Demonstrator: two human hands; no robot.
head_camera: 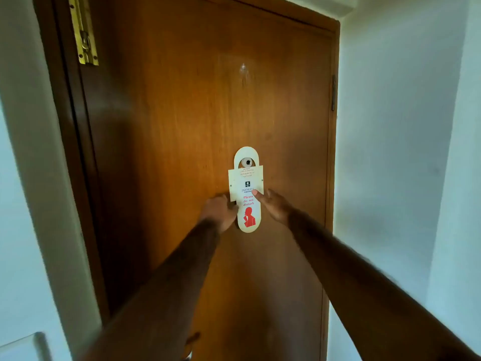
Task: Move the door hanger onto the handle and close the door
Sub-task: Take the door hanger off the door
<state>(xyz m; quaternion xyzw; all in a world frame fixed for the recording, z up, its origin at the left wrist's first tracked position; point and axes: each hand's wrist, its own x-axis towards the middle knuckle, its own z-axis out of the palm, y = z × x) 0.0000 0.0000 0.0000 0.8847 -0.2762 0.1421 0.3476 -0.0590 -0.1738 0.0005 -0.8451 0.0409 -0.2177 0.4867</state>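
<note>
A cream door hanger [247,186] with red "Please do not disturb" print and a red figure hangs by its round hole on a small silver knob [247,162] in the middle of the brown wooden door [182,113]. My left hand [220,212] pinches the hanger's left edge, thumb on the front. My right hand [273,204] has its fingers apart, and its index fingertip touches the hanger's right edge. A dark part that may be the door handle [193,337] peeks out low down, mostly hidden behind my left forearm.
A brass latch [83,35] is fixed at the door frame's upper left. A dark hinge [333,93] sits on the door's right edge. White walls [403,126] close in on both sides. A white object [23,347] shows at the bottom left.
</note>
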